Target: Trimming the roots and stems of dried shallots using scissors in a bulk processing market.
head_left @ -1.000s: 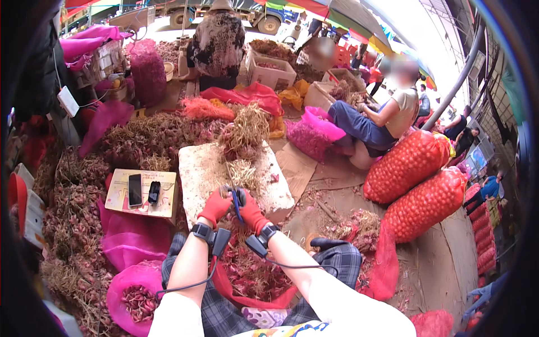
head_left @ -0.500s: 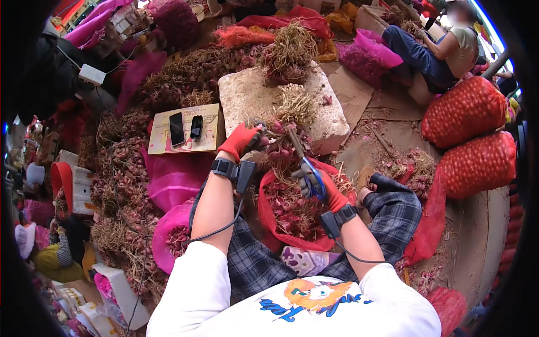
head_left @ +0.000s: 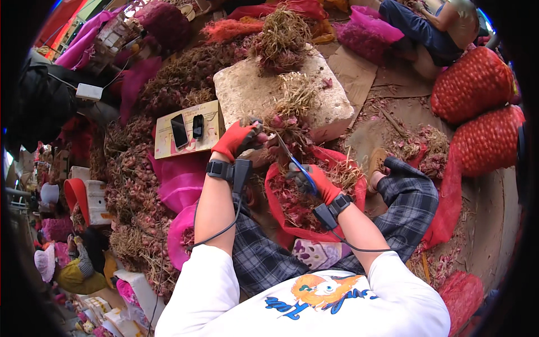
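My left hand [head_left: 236,139], in a red glove with dark fingers, is closed on a reddish shallot [head_left: 261,137] at the near edge of a pale foam block [head_left: 241,84]. My right hand [head_left: 314,182], gloved alike, grips scissors [head_left: 303,171] with blue handles. Their blades point up and left, close to the left fingers and the shallot. On the block's near side lies a bunch of shallots with dry tops [head_left: 297,92]. A larger bunch [head_left: 281,39] sits at its far edge. Below my hands, an open red mesh bag [head_left: 275,216] holds loose shallots and dry trimmings.
A box [head_left: 163,135] with a phone [head_left: 179,131] and a small black device [head_left: 197,126] stands left of the block. Heaped shallots [head_left: 135,185] spread along the left. Full red mesh sacks [head_left: 474,84] lie at right, near a seated person [head_left: 415,25].
The scissors have swung left, their tips now nearer my left fingers. My right hand has moved slightly left with them. The whole view has shifted a little; my left hand stays by the block.
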`<state>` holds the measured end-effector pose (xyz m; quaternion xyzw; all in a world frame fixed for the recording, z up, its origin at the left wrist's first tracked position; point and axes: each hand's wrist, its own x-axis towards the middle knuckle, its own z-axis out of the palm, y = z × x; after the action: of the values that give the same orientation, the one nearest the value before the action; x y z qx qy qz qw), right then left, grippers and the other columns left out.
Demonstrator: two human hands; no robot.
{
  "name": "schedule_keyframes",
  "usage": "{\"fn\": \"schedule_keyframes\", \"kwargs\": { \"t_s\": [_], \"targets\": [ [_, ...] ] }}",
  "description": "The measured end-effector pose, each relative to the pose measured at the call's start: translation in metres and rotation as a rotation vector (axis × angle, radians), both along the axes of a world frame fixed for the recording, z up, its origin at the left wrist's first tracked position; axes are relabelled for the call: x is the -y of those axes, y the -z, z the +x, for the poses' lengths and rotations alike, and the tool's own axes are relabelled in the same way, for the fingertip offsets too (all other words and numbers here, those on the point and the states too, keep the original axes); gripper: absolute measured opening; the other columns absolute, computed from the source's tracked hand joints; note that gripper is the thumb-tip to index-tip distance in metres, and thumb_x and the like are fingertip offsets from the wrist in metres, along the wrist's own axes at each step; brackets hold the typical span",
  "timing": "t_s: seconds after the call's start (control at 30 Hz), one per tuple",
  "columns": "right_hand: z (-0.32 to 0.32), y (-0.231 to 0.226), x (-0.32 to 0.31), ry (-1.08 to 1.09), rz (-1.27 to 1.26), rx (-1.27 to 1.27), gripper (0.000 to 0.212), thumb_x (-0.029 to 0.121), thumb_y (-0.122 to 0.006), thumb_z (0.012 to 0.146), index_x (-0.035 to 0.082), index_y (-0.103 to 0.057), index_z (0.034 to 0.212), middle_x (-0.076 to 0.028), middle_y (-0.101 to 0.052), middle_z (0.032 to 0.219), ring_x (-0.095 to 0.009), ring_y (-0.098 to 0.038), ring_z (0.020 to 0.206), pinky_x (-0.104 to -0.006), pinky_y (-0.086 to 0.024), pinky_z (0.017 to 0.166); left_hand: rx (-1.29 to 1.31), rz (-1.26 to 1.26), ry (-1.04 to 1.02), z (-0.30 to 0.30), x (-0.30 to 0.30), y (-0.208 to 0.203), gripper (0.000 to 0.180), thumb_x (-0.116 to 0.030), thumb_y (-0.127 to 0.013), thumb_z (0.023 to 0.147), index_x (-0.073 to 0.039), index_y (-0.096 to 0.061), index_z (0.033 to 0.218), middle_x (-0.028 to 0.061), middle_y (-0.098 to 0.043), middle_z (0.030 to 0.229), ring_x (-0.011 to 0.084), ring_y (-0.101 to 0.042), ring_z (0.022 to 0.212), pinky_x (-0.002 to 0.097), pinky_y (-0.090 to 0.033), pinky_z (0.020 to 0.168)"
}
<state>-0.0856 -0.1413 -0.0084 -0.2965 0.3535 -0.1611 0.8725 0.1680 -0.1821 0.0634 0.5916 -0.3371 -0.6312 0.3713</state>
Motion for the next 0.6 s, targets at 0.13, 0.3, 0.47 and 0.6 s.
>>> {"fn": "schedule_keyframes", "kwargs": {
  "t_s": [0.13, 0.3, 0.47, 0.6],
  "targets": [
    [-0.003, 0.004, 0.009, 0.042, -0.403, -0.174, 0.025, 0.031, -0.062, 0.084, 0.007, -0.063, 0.086, 0.007, -0.054, 0.064, -0.001, -0.042, 0.050, -0.0181, -0.033, 0.044, 0.062, 0.020, 0.059, 0.001, 0.000, -0.003, 0.025, -0.023, -0.062, 0.084, 0.001, -0.062, 0.092, 0.0072, -0.065, 0.083, 0.0117, -0.063, 0.077, 0.0263, -0.053, 0.066],
    [-0.019, 0.003, 0.022, -0.097, -0.393, -0.203, 0.018, 0.024, -0.062, 0.083, 0.009, -0.060, 0.073, 0.010, -0.046, 0.066, 0.001, -0.039, 0.059, -0.0187, -0.029, 0.051, 0.229, -0.006, 0.154, 0.003, -0.004, -0.004, 0.029, -0.030, -0.058, 0.086, -0.005, -0.064, 0.099, 0.0052, -0.066, 0.091, 0.0153, -0.063, 0.081, 0.0305, -0.045, 0.084],
    [-0.013, 0.008, 0.023, -0.024, -0.541, -0.154, 0.020, 0.028, -0.061, 0.084, 0.009, -0.062, 0.076, 0.011, -0.046, 0.062, 0.001, -0.036, 0.052, -0.0183, -0.028, 0.047, 0.481, -0.101, 0.329, 0.008, -0.002, 0.000, 0.036, -0.040, -0.054, 0.086, -0.010, -0.063, 0.104, 0.0021, -0.066, 0.099, 0.0202, -0.063, 0.084, 0.0348, -0.029, 0.099],
    [-0.022, -0.012, 0.027, -0.186, -0.429, -0.238, 0.028, 0.035, -0.061, 0.084, 0.008, -0.065, 0.086, 0.010, -0.047, 0.059, -0.001, -0.037, 0.045, -0.0183, -0.030, 0.042, 0.287, -0.040, 0.204, 0.011, -0.007, 0.004, 0.030, -0.027, -0.060, 0.085, -0.006, -0.060, 0.105, 0.0062, -0.066, 0.092, 0.0183, -0.064, 0.079, 0.0322, -0.047, 0.080]
  ]
}}
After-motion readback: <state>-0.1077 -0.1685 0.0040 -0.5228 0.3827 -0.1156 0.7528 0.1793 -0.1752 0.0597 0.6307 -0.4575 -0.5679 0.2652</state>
